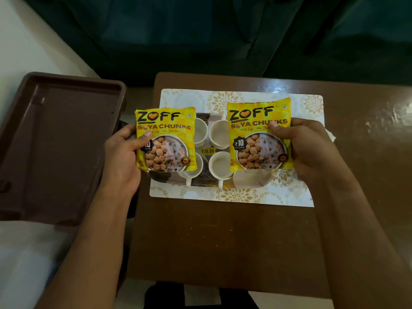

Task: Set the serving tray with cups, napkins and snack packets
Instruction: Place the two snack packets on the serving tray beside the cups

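Head view: left hand (124,152) & right hand (312,150) each pinch a snack packet (166,139) (259,134) by its outer edge. Pkts look light, crinkly, prob slippery; edge grip suits.

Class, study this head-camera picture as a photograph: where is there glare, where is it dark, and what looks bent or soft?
Head view: glare sits on the brown table at the far right; the green curtain at the top is dim and lacks detail; the wide lens bows the brown tray and the table edges; the print on the two yellow packets is readable, though the small lettering is soft.
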{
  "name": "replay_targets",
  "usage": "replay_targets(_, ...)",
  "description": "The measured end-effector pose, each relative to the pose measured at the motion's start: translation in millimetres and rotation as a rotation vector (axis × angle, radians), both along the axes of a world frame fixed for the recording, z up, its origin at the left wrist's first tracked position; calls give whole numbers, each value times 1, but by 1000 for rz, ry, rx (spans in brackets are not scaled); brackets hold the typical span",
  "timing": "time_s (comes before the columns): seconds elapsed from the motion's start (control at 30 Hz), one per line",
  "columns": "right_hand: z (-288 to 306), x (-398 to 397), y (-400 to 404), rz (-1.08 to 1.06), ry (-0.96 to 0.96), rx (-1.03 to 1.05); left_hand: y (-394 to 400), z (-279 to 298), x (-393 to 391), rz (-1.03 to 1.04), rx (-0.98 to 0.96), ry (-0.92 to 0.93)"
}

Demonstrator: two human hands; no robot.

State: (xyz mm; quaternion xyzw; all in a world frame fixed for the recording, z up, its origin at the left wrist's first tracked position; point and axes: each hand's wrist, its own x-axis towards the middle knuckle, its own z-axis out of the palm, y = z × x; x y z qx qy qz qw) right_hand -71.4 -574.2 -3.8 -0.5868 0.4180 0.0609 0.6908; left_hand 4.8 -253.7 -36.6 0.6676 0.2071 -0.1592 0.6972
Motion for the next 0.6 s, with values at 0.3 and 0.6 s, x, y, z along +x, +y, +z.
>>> replay_targets(0.3,-8,-13,-6,-14,3,-79,15,-7,3,46,47,-12)
replay_targets(0.6,-12,-12,1,-18,15,-170,27,-13,5,74,62,-10)
